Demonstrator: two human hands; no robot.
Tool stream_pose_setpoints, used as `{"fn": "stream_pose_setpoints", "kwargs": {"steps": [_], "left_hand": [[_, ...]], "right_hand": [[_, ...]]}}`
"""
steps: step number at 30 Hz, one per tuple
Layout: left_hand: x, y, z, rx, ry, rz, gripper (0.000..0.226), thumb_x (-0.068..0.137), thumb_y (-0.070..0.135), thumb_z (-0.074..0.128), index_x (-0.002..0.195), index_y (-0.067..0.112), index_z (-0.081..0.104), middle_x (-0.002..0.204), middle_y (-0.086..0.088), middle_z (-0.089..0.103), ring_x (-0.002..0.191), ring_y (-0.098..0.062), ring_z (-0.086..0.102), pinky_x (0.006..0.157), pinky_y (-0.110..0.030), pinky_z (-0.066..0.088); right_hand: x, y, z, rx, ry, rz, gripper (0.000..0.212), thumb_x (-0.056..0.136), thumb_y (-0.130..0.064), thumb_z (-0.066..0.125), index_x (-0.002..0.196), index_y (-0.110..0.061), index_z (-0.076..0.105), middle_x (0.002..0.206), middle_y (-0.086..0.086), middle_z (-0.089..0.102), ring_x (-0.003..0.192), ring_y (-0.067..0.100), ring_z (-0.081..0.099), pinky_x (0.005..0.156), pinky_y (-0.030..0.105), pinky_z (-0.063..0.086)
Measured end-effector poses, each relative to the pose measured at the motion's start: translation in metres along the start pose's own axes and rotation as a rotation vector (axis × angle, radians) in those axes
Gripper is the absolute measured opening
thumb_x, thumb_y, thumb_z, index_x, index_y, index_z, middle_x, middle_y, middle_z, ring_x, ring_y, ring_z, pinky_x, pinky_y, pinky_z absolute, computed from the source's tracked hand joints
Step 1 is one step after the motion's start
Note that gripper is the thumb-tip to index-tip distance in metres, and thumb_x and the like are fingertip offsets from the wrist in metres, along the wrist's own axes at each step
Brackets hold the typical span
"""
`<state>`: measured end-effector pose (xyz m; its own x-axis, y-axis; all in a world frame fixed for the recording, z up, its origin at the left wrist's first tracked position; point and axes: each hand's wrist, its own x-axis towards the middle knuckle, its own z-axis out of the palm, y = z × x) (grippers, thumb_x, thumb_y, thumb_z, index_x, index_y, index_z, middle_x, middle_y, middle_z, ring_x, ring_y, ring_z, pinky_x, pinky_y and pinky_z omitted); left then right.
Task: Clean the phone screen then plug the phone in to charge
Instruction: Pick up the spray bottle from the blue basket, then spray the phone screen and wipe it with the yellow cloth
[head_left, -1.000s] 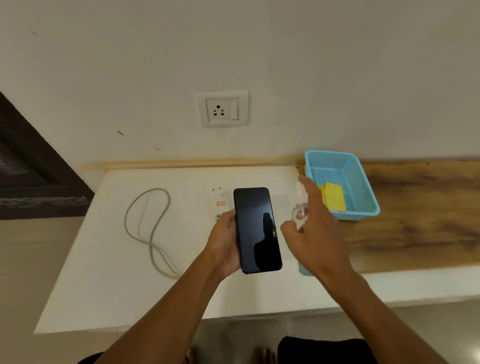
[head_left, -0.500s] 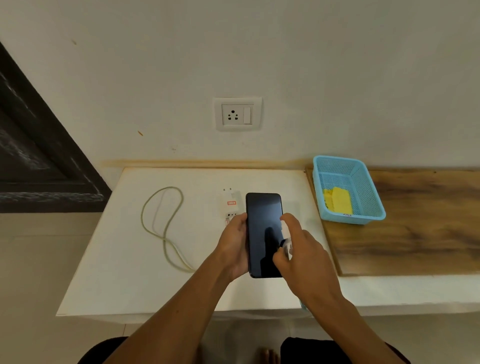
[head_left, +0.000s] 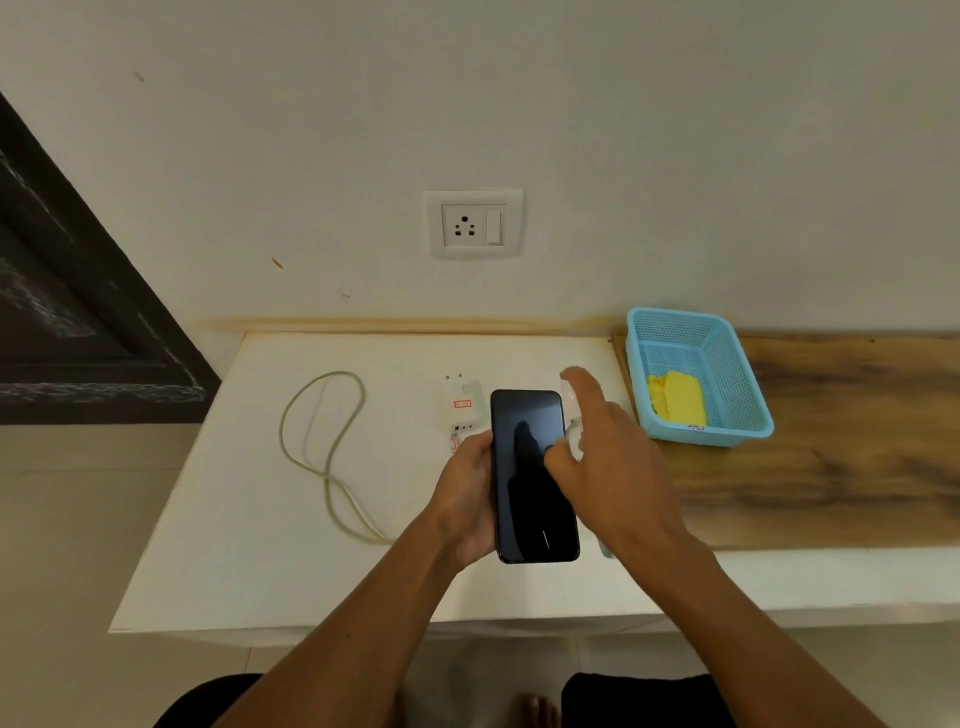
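A: While our left hand (head_left: 470, 491) curls round the phone's (head_left: 532, 475) left edge, holding it flat and screen-up above the white table (head_left: 249, 519), our right hand (head_left: 608, 467) grips a small clear spray bottle (head_left: 571, 415) just beside the phone's right edge; the forefinger is lifted over the bottle's top, the thumb reaches toward the dark glass

B: We agree; the bottle is mostly hidden behind our fingers, so we cannot tell whether the forefinger touches the nozzle; the screen is dark and shows the reflection of a hand

A: Just past our left hand the white charger plug (head_left: 460, 408) lies on the table, touching or very near the phone's top left corner; its pale cable (head_left: 327, 452) loops away to the left

B: To the right we see a blue basket (head_left: 748, 384) on the wooden counter (head_left: 857, 457), a yellow cloth (head_left: 678, 400) inside it; on the wall above, the socket (head_left: 472, 224) stands with nothing plugged in
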<state>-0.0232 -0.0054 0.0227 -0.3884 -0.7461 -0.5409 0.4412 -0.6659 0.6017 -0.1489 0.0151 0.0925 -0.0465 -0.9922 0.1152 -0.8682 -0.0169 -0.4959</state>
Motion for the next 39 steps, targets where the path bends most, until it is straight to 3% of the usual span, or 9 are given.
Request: {"fn": "stream_pose_setpoints", "kwargs": {"steps": [10,13,19,21,24,27,30,34,39], "left_hand": [[-0.002,0.008,-0.002,-0.012,0.004,0.022,0.043,0.097,0.034,0.032,0.111,0.011,0.066,0.112,-0.014,0.066,0.097,-0.027,0.061,0.093,-0.041,0.048],[-0.004,0.012,-0.002,-0.006,0.003,0.018,0.045,0.097,0.035,0.033,0.112,0.007,0.065,0.11,-0.017,0.068,0.088,-0.027,0.066,0.088,-0.041,0.051],[-0.004,0.016,0.0,-0.03,0.0,0.017,0.063,0.087,0.041,0.041,0.135,0.001,0.047,0.143,-0.028,0.042,0.118,-0.039,0.052,0.11,-0.058,0.032],[-0.001,0.015,-0.002,-0.013,-0.002,0.009,0.064,0.086,0.042,0.042,0.134,0.0,0.046,0.144,-0.029,0.042,0.116,-0.038,0.052,0.112,-0.057,0.03],[0.005,0.01,-0.01,0.007,0.017,0.009,0.058,0.091,0.041,0.039,0.132,0.002,0.05,0.13,-0.025,0.056,0.111,-0.035,0.054,0.111,-0.055,0.033],[0.01,0.005,-0.014,0.014,0.009,0.009,0.053,0.096,0.04,0.035,0.131,0.005,0.054,0.127,-0.023,0.06,0.113,-0.037,0.056,0.109,-0.054,0.038],[0.012,0.003,-0.017,-0.009,-0.031,-0.013,0.053,0.095,0.039,0.037,0.132,0.005,0.054,0.125,-0.02,0.061,0.113,-0.038,0.057,0.108,-0.053,0.038],[0.018,-0.001,-0.024,-0.035,-0.061,-0.03,0.052,0.094,0.04,0.039,0.131,0.007,0.055,0.138,-0.024,0.052,0.128,-0.043,0.048,0.108,-0.058,0.037],[0.027,-0.008,-0.032,-0.047,-0.071,-0.047,0.052,0.096,0.042,0.037,0.132,0.009,0.056,0.139,-0.025,0.051,0.129,-0.043,0.048,0.107,-0.059,0.038]], "right_hand": [[-0.04,0.001,-0.004,0.007,-0.025,0.029,0.062,0.091,-0.031,0.048,0.143,-0.038,0.013,0.101,-0.001,0.054,0.083,0.013,0.057,0.067,0.021,0.046],[-0.067,0.006,0.009,-0.054,-0.062,0.019,0.062,0.091,-0.035,0.044,0.141,-0.041,0.009,0.098,-0.006,0.052,0.078,0.011,0.057,0.067,0.019,0.048],[-0.088,0.009,0.025,-0.06,-0.121,0.097,0.062,0.084,-0.034,0.051,0.141,-0.039,0.026,0.092,-0.005,0.056,0.064,0.016,0.055,0.06,0.015,0.042],[-0.087,0.01,0.018,-0.013,-0.092,0.079,0.068,0.087,-0.032,0.052,0.136,-0.051,0.009,0.097,-0.005,0.055,0.071,0.015,0.058,0.061,0.016,0.041],[-0.073,0.013,0.005,0.046,-0.031,0.1,0.079,0.089,-0.034,0.052,0.139,-0.049,-0.008,0.098,-0.009,0.045,0.075,0.011,0.055,0.062,0.015,0.037],[-0.042,0.023,0.002,0.136,0.066,0.147,0.067,0.087,-0.031,0.056,0.142,-0.034,0.018,0.105,-0.011,0.047,0.081,0.015,0.058,0.07,0.021,0.042],[-0.001,0.041,0.008,0.218,0.151,0.14,0.046,0.085,-0.017,0.054,0.125,-0.021,0.034,0.094,-0.002,0.051,0.076,0.013,0.054,0.061,0.021,0.042],[0.05,0.058,0.017,0.3,0.269,0.162,0.04,0.086,-0.016,0.059,0.121,-0.017,0.041,0.097,-0.006,0.051,0.083,0.013,0.053,0.071,0.025,0.042],[0.095,0.079,0.037,0.225,0.32,0.148,0.04,0.083,-0.017,0.066,0.117,-0.01,0.044,0.104,0.005,0.059,0.093,0.022,0.056,0.077,0.026,0.036]]}}
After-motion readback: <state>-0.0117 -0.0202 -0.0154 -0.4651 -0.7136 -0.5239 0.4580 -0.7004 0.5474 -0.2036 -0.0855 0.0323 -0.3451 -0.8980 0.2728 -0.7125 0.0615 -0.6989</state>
